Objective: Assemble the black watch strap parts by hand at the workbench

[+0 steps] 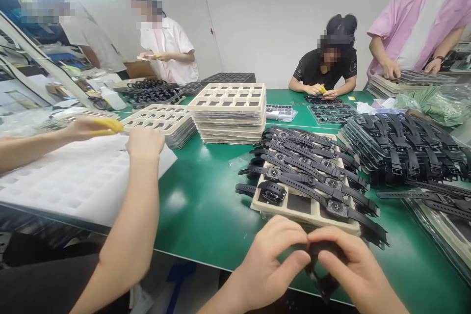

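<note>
At the table's front edge my left hand (274, 257) and my right hand (355, 265) are closed on one dark smartwatch (322, 274). Thumbs and fingertips pinch it from both sides, and its strap hangs below; fingers cover much of it. Just beyond my hands lies a beige tray (305, 213) with rows of black smartwatches (333, 184), sensor side up and straps stretched out over the rim. In the tray's near left cell a smartwatch (272, 192) has its strap curled round. The cell beside it shows a bare dark bottom.
Stacked beige trays (228, 122) stand behind. To the right are piled clear trays with more smartwatches (405, 144). At left, a co-worker's arms (138, 196) reach over a white foam sheet (73, 181), one hand holding a yellow item (106, 126). Several people work across the green table (206, 201).
</note>
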Motion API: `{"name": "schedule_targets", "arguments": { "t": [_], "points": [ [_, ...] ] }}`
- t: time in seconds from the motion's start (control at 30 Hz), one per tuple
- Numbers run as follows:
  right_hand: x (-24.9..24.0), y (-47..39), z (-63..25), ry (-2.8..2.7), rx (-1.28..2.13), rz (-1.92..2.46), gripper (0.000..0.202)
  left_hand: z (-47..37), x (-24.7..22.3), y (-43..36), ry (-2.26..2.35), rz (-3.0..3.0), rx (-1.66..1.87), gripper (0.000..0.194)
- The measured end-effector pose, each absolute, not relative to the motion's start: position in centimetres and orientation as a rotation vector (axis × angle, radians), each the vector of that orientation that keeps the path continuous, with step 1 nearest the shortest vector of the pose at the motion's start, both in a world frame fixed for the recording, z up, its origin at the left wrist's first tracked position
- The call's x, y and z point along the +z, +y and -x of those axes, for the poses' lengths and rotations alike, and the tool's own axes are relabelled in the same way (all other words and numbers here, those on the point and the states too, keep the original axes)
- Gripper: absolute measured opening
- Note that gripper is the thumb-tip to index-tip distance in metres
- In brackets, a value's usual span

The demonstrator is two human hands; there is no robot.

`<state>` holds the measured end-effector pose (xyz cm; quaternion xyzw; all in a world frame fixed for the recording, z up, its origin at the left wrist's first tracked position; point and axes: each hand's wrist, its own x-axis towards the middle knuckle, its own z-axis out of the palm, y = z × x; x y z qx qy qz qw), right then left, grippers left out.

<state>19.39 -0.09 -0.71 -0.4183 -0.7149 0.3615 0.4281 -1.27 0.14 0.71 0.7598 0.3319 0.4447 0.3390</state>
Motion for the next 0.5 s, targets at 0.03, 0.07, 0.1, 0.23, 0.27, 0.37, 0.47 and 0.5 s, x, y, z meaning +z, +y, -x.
{"name": "schedule_targets", "arguments": {
  "t": [0.03, 0.07, 0.1, 0.23, 0.27, 0.37, 0.47, 0.5],
  "points": [
    [-0.7, -0.6, -19.6, -1.765, 0.994, 1.102, 0.018, 1.3, 0.6, 0.1, 0.839, -2.090, 1.147, 0.028],
    [-0.8, -1.1, -19.7, -1.731, 1.083, 1.138, 0.020, 1.2, 0.5, 0.1, 0.808, -2.205, 1.137, 0.028],
    [-0.9, -1.5, -19.7, -1.688, 1.164, 1.145, 0.023, 1.1, 0.4, 0.0, 0.781, -2.328, 1.138, 0.028],
    [-1.4, -2.2, -19.0, -1.551, 1.316, 1.102, 0.022, 0.8, 0.5, -0.4, 0.772, -2.807, 1.100, 0.030],
    [-1.5, -2.3, -18.8, -1.533, 1.318, 1.108, 0.019, 0.9, 0.6, -0.5, 0.769, -2.898, 1.078, 0.031],
    [-1.5, -2.8, -18.3, -1.486, 1.292, 1.119, 0.008, 1.6, 0.9, -0.9, 0.647, -3.080, 1.099, 0.029],
    [-1.0, -3.9, -18.0, -1.455, 1.255, 1.070, 0.008, 2.2, 1.2, -1.3, 0.442, -3.151, 1.197, 0.023],
    [-0.8, -4.3, -18.0, -1.458, 1.245, 1.058, 0.009, 2.4, 1.2, -1.4, 0.399, -3.156, 1.249, 0.020]
  ]
}}
